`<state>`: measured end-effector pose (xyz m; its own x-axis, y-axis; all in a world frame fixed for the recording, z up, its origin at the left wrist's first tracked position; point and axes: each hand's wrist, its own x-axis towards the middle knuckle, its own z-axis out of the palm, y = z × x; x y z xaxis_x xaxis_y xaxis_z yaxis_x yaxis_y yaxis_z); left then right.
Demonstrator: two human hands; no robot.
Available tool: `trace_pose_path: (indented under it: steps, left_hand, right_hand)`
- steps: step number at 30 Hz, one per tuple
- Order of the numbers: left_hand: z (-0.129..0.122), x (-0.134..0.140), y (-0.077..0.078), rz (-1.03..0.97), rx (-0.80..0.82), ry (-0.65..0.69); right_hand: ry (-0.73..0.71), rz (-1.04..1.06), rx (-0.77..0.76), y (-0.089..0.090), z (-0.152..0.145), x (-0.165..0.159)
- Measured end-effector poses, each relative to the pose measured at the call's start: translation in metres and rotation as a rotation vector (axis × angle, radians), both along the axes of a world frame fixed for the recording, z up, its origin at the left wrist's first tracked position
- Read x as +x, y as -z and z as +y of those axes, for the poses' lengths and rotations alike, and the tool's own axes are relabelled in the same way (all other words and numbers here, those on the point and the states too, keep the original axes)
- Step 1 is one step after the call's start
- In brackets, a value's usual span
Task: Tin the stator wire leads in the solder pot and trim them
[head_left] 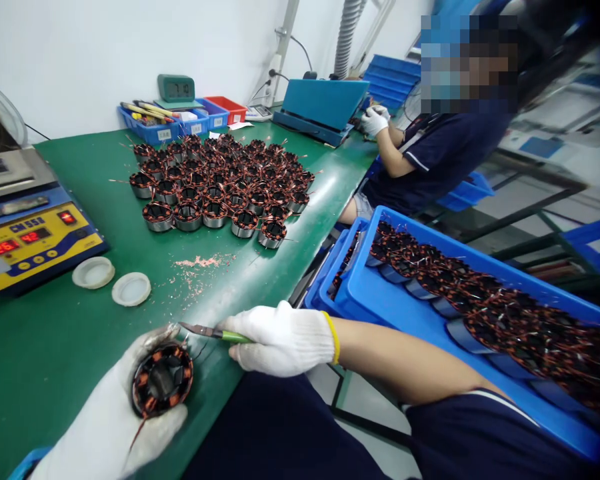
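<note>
My left hand [105,400] wears a white glove and is closed around a motor stator [163,380], a ring with copper windings. Its open face tilts up toward me, and loose wire ends stick out at its edge. In my gloved right hand [280,339] is a pair of wire cutters [207,331] with a green handle. Their pointed metal tip lies just above the stator's upper right rim, close to my left fingertips. Whether the jaws touch a wire I cannot tell. Copper scraps [200,263] are scattered on the green table beyond.
Many stators [220,180] stand grouped on the table [80,347]. A yellow-blue solder pot unit [35,240] and two white lids [131,289] are at left. A blue bin of stators [395,293] stands at right. A co-worker [430,153] sits beyond.
</note>
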<state>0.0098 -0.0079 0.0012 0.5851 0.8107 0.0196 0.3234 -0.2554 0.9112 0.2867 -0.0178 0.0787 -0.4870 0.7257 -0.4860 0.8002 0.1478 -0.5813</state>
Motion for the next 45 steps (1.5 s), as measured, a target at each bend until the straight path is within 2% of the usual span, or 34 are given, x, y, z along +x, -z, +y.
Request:
trace_pose_path:
  steps: [6,15,22,26,34,36,41,43,45]
  left_hand:
    - [0.001,0.001,0.001,-0.005,-0.03,0.024]
    - [0.002,0.008,-0.007,0.0,0.045,0.023]
    - [0.0,0.008,-0.007,-0.012,0.054,-0.011]
    - [0.001,0.008,-0.006,-0.002,0.077,-0.009]
    - [0.001,0.006,0.0,0.047,0.061,0.039]
    - [0.001,0.004,0.002,0.066,0.048,0.034]
    - [0.003,-0.001,0.004,0.108,0.047,0.007]
    - [0.004,-0.004,0.006,0.109,0.014,-0.027]
    - [0.006,-0.004,0.008,0.09,0.01,-0.089]
  right_hand:
    - [0.0,0.024,0.003,-0.002,-0.001,-0.002]
    - [0.046,0.074,-0.018,0.003,-0.004,-0.006]
    - [0.093,0.105,-0.144,0.002,-0.003,-0.008]
    - [0.105,0.124,-0.167,0.001,-0.002,-0.009]
    - [0.121,-0.014,-0.098,-0.002,-0.006,-0.014]
    - [0.1,-0.105,0.025,0.0,-0.007,-0.014]
    - [0.176,-0.485,0.546,0.017,0.001,-0.006]
    - [0.201,-0.471,0.703,0.023,0.006,-0.005]
    - [0.167,-0.338,0.829,0.024,0.008,-0.01]
